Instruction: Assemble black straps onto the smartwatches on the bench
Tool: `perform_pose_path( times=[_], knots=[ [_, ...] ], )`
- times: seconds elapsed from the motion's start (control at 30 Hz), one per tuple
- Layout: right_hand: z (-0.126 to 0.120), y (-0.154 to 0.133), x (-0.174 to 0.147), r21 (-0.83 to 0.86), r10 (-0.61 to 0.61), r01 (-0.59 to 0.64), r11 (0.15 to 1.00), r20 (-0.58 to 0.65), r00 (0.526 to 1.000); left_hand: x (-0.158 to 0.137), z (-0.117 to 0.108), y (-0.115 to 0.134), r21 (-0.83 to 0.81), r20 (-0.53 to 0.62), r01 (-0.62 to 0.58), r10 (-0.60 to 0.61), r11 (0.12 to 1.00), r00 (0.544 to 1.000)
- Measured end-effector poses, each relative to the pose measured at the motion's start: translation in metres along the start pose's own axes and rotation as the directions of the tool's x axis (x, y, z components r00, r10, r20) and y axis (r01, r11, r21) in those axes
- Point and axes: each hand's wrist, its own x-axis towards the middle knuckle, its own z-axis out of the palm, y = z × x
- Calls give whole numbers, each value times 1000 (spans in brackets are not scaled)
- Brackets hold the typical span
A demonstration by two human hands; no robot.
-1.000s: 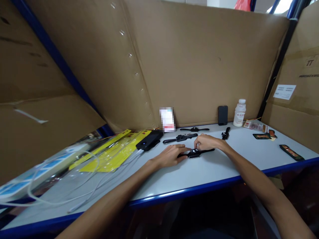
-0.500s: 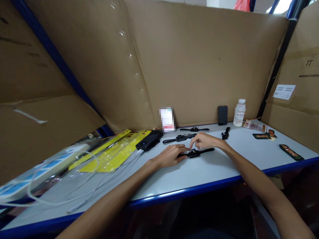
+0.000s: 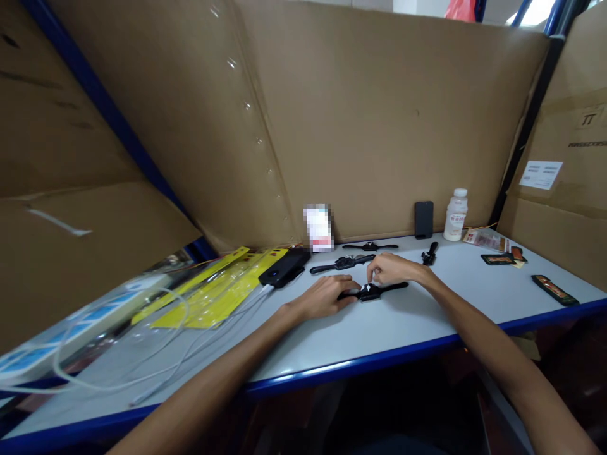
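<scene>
A black spokeshave point(image 3: 370, 292) lies on the table in front of me, its right handle free. My left hand point(image 3: 327, 296) is closed around its left handle. Above the tool's middle, my right hand point(image 3: 389, 268) is curled, with its fingertips down at the small bright adjusting screws. Just behind is a second spokeshave point(image 3: 345, 262), partly covered by my right hand at its right end. Another spokeshave point(image 3: 370, 246) lies farther back, and one more spokeshave point(image 3: 429, 254) sits turned end-on to the right.
On the left are yellow blister packs point(image 3: 222, 291), a black power bank point(image 3: 283, 268), white cables and a power strip point(image 3: 90, 325). A phone point(image 3: 423, 220) and a bottle point(image 3: 456, 215) stand at the back. Small dark packets point(image 3: 554, 289) lie right. Cardboard walls point(image 3: 379, 126) enclose the table.
My right fingertips have shifted slightly right and curled in over the adjusting screws. My left hand and the spokeshave have stayed about where they were.
</scene>
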Motion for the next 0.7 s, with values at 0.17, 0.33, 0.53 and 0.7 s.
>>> perform_pose_path(
  times=[0.17,0.33,0.53,0.7],
  knots=[
    [-1,4,-4,-63,46,-42,997,61,997,0,0,1,10,1,-12,12,1000,1000],
    [0,1,-4,-62,23,-20,998,50,999,0,-1,2,25,6,-9,9,1000,1000],
    [1,-2,-4,-50,16,-14,999,51,999,0,-1,2,7,6,-27,27,1000,1000],
    [2,-1,-4,-36,13,-11,999,63,998,0,-1,1,12,6,-31,31,999,1000]
  ],
)
